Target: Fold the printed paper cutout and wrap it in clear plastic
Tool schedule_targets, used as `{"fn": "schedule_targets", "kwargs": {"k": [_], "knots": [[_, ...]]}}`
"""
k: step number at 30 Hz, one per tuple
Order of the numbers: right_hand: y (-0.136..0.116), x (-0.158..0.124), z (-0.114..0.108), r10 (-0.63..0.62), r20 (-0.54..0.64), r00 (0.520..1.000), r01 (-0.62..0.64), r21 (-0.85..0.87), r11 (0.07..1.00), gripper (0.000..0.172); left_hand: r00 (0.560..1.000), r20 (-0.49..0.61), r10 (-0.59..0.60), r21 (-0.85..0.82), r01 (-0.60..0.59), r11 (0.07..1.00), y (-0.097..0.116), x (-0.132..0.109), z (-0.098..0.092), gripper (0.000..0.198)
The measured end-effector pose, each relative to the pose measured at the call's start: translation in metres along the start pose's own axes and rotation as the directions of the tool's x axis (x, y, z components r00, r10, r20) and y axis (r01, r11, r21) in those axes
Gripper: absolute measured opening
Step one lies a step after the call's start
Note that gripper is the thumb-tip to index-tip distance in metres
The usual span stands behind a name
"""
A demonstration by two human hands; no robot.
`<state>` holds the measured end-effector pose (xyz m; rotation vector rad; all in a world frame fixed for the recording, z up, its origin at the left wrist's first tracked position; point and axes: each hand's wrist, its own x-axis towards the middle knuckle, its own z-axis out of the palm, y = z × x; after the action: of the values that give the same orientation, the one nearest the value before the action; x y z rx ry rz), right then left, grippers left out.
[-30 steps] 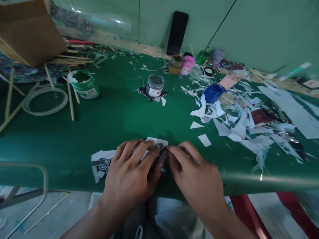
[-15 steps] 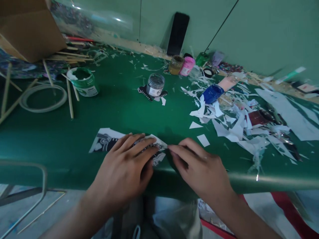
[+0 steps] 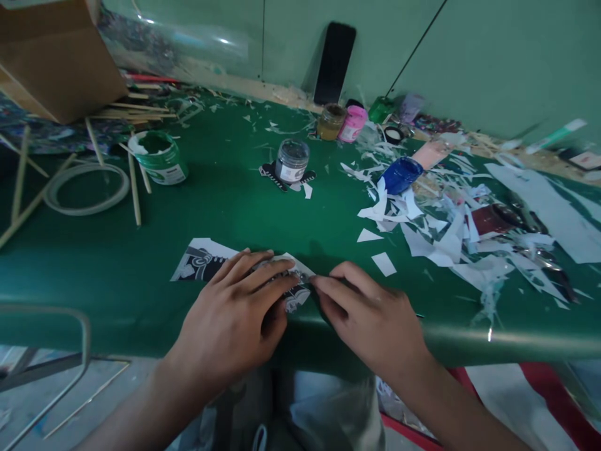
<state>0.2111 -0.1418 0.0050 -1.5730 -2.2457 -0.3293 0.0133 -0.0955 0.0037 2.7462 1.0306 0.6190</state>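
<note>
My left hand (image 3: 239, 307) lies over a printed paper piece (image 3: 200, 262), its fingers stretched out and pressing it to the green tabletop. Black, grey and white shapes show on the paper at both sides of that hand; the middle is covered. At the paper's right end, my right hand (image 3: 370, 310) is closed in a pinch, its fingertips touching or nearly touching the edge. What those fingers hold is hidden. Ahead of both hands a small clear jar (image 3: 292, 164) stands on dark cut-out pieces (image 3: 271, 173).
White paper scraps (image 3: 432, 244) heap on the right around a blue jar (image 3: 401, 175) and a dark red jar (image 3: 495, 219). To the left are a green paint jar (image 3: 164, 166), wooden sticks (image 3: 134, 191), a clear ring (image 3: 87, 210) and a cardboard box (image 3: 61, 69). A phone (image 3: 335, 62) leans on the wall.
My right hand has shifted slightly left along the paper's right end. My left hand stays pressed on the paper. The view has moved a little.
</note>
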Motion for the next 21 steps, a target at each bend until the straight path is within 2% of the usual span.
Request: {"fn": "schedule_targets", "kwargs": {"k": [6, 12, 17, 21], "knots": [[-0.001, 0.000, 0.000, -0.034, 0.008, 0.999, 0.034, -0.036, 0.999, 0.018, 1.000, 0.003, -0.002, 0.005, 0.002, 1.000, 0.000, 0.000, 0.000, 0.034], [0.004, 0.000, -0.008, -0.100, 0.105, 0.989, 0.107, -0.066, 0.992, 0.020, 1.000, 0.011, 0.011, 0.006, -0.011, 1.000, -0.001, 0.000, -0.001, 0.034], [0.013, -0.002, -0.010, -0.068, 0.100, 0.993, 0.064, 0.043, 0.997, 0.018, 1.000, 0.007, 0.020, 0.003, -0.020, 1.000, -0.002, -0.001, -0.002, 0.035], [0.018, -0.004, -0.011, -0.036, 0.050, 0.998, 0.030, 0.118, 0.993, 0.015, 0.995, 0.077, 0.061, -0.004, -0.061, 0.998, -0.007, 0.002, -0.006, 0.038]]}}
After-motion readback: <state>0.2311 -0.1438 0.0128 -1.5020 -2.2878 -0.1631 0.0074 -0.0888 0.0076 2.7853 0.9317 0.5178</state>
